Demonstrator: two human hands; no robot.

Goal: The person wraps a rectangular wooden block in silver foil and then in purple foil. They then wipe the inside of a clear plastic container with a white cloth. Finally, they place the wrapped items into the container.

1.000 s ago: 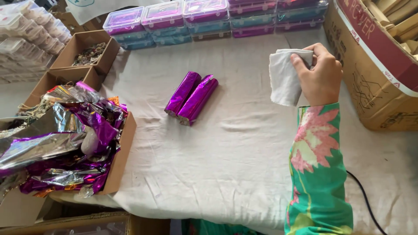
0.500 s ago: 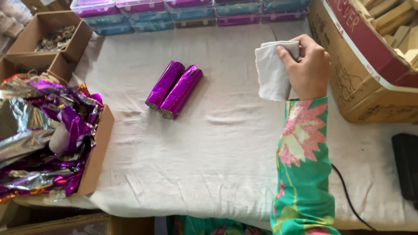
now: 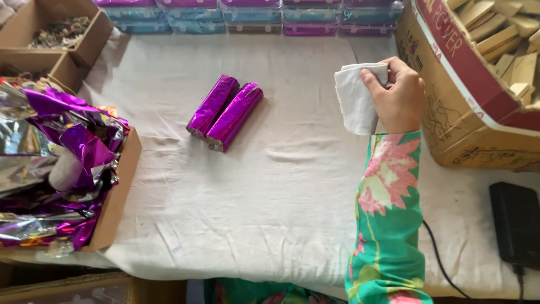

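Cloth (image 3: 355, 101): pale grey, folded, hanging limp from right hand (image 3: 400, 95).

A grey-white cloth (image 3: 355, 97) is showing pale against the right hand (image 3: 400, 95), whose sleeve (image 3: 388, 214) is glowing green with pink and cream flowers; at nine o'clock of it two rolls (image 3: 225, 112) are shining metallic purple, while the table cover (image 3: 281, 197) is lying off-white and the carton (image 3: 467, 107) at three o'clock is showing brown with a red band

Matt white cloth rag (image 3: 355, 100), glossy purple foil rolls (image 3: 225, 112), rough creased cloth table cover (image 3: 281, 197).
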